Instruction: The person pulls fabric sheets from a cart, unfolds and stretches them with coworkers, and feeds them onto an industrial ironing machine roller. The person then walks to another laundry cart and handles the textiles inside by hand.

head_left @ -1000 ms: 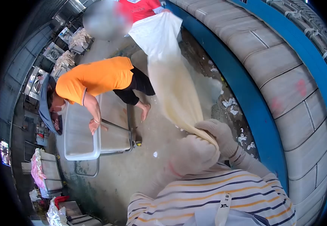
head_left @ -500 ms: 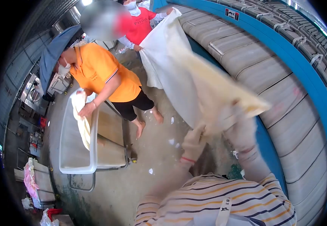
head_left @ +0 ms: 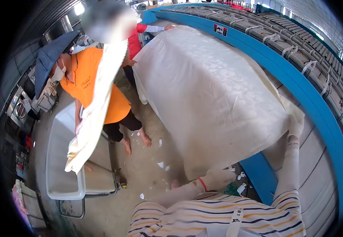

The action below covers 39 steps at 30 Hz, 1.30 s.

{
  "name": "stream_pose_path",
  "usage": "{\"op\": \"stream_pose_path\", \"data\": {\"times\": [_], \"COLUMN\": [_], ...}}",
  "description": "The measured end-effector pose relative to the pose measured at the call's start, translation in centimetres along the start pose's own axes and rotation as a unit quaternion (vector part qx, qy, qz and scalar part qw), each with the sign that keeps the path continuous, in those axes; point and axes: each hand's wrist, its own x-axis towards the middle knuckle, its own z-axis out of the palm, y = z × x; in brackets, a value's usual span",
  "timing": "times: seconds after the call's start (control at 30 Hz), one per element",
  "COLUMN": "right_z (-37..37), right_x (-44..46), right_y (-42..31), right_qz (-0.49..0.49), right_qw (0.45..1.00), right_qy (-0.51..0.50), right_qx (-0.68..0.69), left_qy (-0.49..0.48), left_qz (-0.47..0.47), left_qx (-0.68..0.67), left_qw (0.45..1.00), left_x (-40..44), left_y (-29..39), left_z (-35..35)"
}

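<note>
A large off-white patterned cloth point(head_left: 215, 94) is spread over the roller machine's feed belt, with its near part hanging down. My right hand point(head_left: 296, 121), in a light glove, grips the cloth's near right corner above the belt. My left hand point(head_left: 219, 179), gloved with a red cuff band, is low beside the hanging hem, its fingers stretched to the right. Whether it touches the hem is unclear. A person in a red shirt point(head_left: 135, 41) holds the cloth's far edge, one hand on each side.
At left, a person in an orange shirt point(head_left: 85, 79) leans over a white wheeled bin point(head_left: 52, 158), with another off-white cloth point(head_left: 96, 114) raised above it. The blue machine frame point(head_left: 274, 59) curves along the right. White scraps point(head_left: 160, 164) litter the floor.
The large cloth has gone from bunched to spread across the belt. My right hand has moved right with its corner; my left hand is lower. The orange-shirted person's cloth has risen from the bin.
</note>
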Motion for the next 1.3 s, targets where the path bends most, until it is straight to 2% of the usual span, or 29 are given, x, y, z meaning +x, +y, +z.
{"op": "stream_pose_path", "data": {"times": [0.03, 0.1, 0.17, 0.2, 0.23, 0.27, 0.3, 0.33, 0.37, 0.43, 0.5, 0.53, 0.57, 0.6, 0.63, 0.7, 0.8, 0.87, 0.93, 0.97, 1.0, 1.03, 1.07, 1.1, 1.13, 1.17, 1.23, 1.27, 1.3], "right_z": [-0.3, -0.3, -0.9, -1.2, -1.0, -0.2, -0.4, 0.1, 1.3, 2.7, 6.6, 7.2, 8.1, 9.0, 9.9, 11.0, 10.4, 16.5, 23.1, 25.6, 27.5, 29.3, 31.1, 32.3, 33.4, 34.0, 33.3, 32.5, 31.3], "right_x": [0.2, 0.0, 1.4, 2.6, 2.9, 4.1, 6.5, 8.8, 9.2, 7.2, 1.3, -0.3, -1.4, -1.3, -1.0, 0.6, 6.8, 0.5, -9.2, -14.5, -19.4, -24.0, -27.6, -30.4, -32.9, -34.8, -36.5, -36.3, -35.2], "right_y": [-0.5, -2.2, 0.2, 0.1, -0.7, -0.7, 0.5, 2.5, 3.1, 1.1, -3.9, -1.1, 0.5, 0.5, -0.2, -0.7, 1.8, -3.8, -10.7, -13.7, -15.9, -17.6, -16.0, -16.8, -18.0, -19.3, -22.3, -23.5, -24.9], "right_qz": [-0.063, -0.183, -0.287, -0.259, -0.249, -0.176, -0.105, -0.052, -0.078, -0.141, -0.128, -0.159, -0.187, -0.168, -0.149, -0.138, -0.169, -0.233, -0.191, -0.139, -0.079, -0.011, 0.021, 0.175, 0.344, 0.491, 0.249, 0.121, 0.106], "right_qw": [0.986, 0.878, 0.887, 0.859, 0.854, 0.831, 0.857, 0.851, 0.822, 0.74, 0.703, 0.743, 0.778, 0.769, 0.758, 0.753, 0.774, 0.844, 0.897, 0.889, 0.86, 0.816, 0.767, 0.7, 0.603, 0.473, 0.612, 0.664, 0.706], "right_qy": [-0.035, -0.11, -0.067, -0.109, -0.1, -0.132, -0.223, -0.259, -0.227, -0.257, -0.293, -0.325, -0.355, -0.343, -0.332, -0.327, -0.311, -0.282, -0.36, -0.428, -0.504, -0.576, -0.634, -0.676, -0.661, -0.607, -0.664, -0.673, -0.651], "right_qx": [-0.149, -0.427, -0.356, -0.427, -0.445, -0.511, -0.453, -0.454, -0.516, -0.606, -0.636, -0.563, -0.483, -0.513, -0.541, -0.554, -0.525, -0.393, -0.171, -0.08, -0.008, 0.044, 0.098, 0.151, 0.286, 0.409, 0.35, 0.304, 0.258], "left_qy": [-0.022, -0.064, 0.054, 0.12, 0.218, 0.317, 0.365, 0.427, 0.483, 0.622, 0.77, 0.788, 0.777, 0.755, 0.724, 0.71, 0.68, 0.641, 0.558, 0.503, 0.564, 0.407, 0.238, 0.084, 0.147, 0.201, 0.307, 0.354, 0.359], "left_qz": [-0.045, -0.14, -0.204, -0.24, -0.247, -0.255, -0.283, -0.325, -0.369, -0.458, -0.393, -0.359, -0.426, -0.416, -0.515, -0.517, -0.477, -0.468, -0.462, -0.46, -0.46, -0.557, -0.603, -0.72, -0.528, -0.295, -0.245, -0.211, -0.187], "left_qx": [-0.011, -0.03, -0.041, -0.045, -0.066, -0.081, 0.039, 0.112, 0.173, 0.193, 0.054, 0.132, 0.157, 0.269, 0.295, 0.357, 0.36, 0.136, 0.165, 0.306, 0.206, 0.348, 0.489, 0.404, 0.592, 0.734, 0.39, 0.207, 0.144], "left_qw": [0.999, 0.988, 0.977, 0.962, 0.942, 0.91, 0.886, 0.837, 0.775, 0.605, 0.499, 0.482, 0.437, 0.429, 0.352, 0.317, 0.424, 0.593, 0.669, 0.665, 0.654, 0.635, 0.583, 0.559, 0.591, 0.578, 0.833, 0.887, 0.903], "left_x": [-0.8, -3.2, -6.7, -8.4, -9.8, -11.3, -13.6, -16.7, -19.6, -26.5, -26.4, -28.5, -29.7, -32.8, -34.0, -37.5, -39.1, -37.5, -37.1, -37.6, -37.1, -35.8, -34.4, -28.7, -27.7, -28.0, -19.2, -14.7, -13.7], "left_y": [0.0, -0.1, -1.4, -2.0, -2.7, -3.5, -6.3, -9.1, -11.6, -15.5, -11.9, -11.8, -10.7, -11.6, -10.9, -10.2, -9.7, -11.3, -14.9, -18.5, -20.8, -21.6, -22.3, -20.0, -22.4, -26.1, -18.6, -14.9, -14.2], "left_z": [-0.3, -1.6, -2.4, -3.0, -4.2, -5.7, -5.8, -6.3, -7.0, -9.7, -15.9, -17.7, -20.1, -21.1, -23.2, -26.6, -31.2, -32.5, -31.6, -30.1, -29.7, -29.2, -28.7, -30.3, -27.1, -22.4, -23.2, -23.6, -22.7]}}
